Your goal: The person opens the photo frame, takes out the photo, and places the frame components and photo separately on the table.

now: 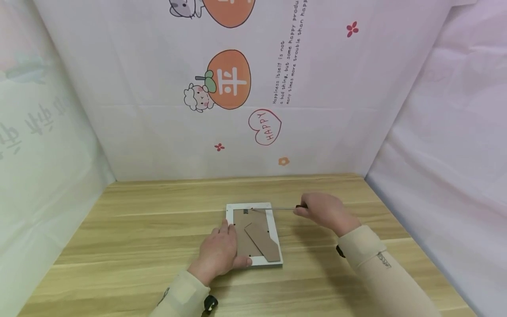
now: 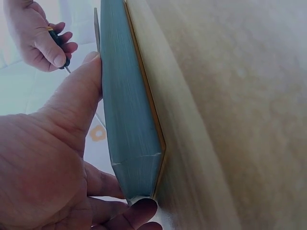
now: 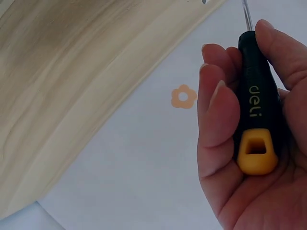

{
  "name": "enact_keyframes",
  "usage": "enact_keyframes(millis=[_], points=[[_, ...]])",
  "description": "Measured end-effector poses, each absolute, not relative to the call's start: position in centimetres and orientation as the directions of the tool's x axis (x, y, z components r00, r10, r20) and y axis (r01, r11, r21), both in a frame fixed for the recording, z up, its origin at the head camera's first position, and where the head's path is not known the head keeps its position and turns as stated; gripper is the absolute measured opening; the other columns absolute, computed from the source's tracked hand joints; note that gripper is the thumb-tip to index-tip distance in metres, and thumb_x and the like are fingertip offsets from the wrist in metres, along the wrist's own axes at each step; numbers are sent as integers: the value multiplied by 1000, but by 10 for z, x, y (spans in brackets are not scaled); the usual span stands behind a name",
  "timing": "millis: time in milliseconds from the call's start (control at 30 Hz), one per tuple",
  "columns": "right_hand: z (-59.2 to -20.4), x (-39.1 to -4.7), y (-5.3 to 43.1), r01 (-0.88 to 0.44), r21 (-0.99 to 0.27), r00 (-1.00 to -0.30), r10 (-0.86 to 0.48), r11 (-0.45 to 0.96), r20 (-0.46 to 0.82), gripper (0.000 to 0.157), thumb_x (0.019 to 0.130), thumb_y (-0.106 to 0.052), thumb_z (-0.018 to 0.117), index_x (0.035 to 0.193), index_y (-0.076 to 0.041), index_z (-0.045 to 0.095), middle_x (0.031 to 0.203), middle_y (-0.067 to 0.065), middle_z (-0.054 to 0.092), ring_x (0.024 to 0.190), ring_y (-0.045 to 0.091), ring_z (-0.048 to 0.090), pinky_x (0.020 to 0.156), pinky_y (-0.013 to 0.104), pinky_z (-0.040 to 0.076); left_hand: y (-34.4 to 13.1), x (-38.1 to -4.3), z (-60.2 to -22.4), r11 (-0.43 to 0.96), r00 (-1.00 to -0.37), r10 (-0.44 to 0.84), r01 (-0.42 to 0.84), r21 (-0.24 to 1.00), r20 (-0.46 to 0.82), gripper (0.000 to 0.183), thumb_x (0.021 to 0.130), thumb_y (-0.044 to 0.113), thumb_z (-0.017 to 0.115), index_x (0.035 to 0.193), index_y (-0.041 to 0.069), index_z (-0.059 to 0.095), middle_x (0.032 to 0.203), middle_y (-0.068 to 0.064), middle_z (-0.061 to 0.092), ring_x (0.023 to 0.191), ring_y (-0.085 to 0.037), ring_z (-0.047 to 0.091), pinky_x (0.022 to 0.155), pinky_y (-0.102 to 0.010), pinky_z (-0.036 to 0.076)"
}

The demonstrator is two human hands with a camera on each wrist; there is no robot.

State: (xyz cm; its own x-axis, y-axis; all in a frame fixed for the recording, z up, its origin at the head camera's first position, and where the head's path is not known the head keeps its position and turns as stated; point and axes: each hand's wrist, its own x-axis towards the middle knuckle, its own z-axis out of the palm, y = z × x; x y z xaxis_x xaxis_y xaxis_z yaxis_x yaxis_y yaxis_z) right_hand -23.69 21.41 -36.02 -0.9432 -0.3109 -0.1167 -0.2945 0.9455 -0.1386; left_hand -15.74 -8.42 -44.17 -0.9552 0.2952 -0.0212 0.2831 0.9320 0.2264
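Observation:
A white picture frame (image 1: pixel 270 220) lies face down on the table, its brown backing board (image 1: pixel 242 240) and slanted stand leg (image 1: pixel 263 244) facing up. My left hand (image 1: pixel 218 251) grips its near left corner, thumb along the near edge and fingers at the left side. In the left wrist view the frame's side (image 2: pixel 127 96) looks bluish, with fingertips curled at the corner. My right hand (image 1: pixel 325 209) holds a screwdriver (image 3: pixel 256 86) by its dark green handle with a yellow end. Its thin shaft (image 1: pixel 279 208) reaches left to the frame's far edge, near a small dark tab (image 1: pixel 246 211).
The wood-grain table (image 1: pixel 138 246) extends around the frame on all sides. White printed sheets form a back wall (image 1: pixel 317 132) and side walls, with orange and red drawings. Dark straps show at both wrists.

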Motion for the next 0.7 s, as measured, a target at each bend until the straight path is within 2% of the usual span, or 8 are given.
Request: enact_keyframes(millis=[433,700], points=[[-353,-234,222,-321,-200,-934,-344,926,-96,32,101,-42,67,88,-13,64,75,-2,59,67,14,50,60,31,41,-84,-158,-444,933,-956,291,280,226,-16,115,75,74,79,147,-11,48,158,-37,37,130,-48,55,99,-54,55],[-359,-231,221,-313,-241,-935,-342,919,-92,35,104,-43,61,88,-12,62,74,-2,57,66,14,49,60,31,41,-84,-157,-444,933,-956,292,281,223,-17,115,76,74,78,147,-11,48,158,-36,38,129,-47,56,98,-53,56]])
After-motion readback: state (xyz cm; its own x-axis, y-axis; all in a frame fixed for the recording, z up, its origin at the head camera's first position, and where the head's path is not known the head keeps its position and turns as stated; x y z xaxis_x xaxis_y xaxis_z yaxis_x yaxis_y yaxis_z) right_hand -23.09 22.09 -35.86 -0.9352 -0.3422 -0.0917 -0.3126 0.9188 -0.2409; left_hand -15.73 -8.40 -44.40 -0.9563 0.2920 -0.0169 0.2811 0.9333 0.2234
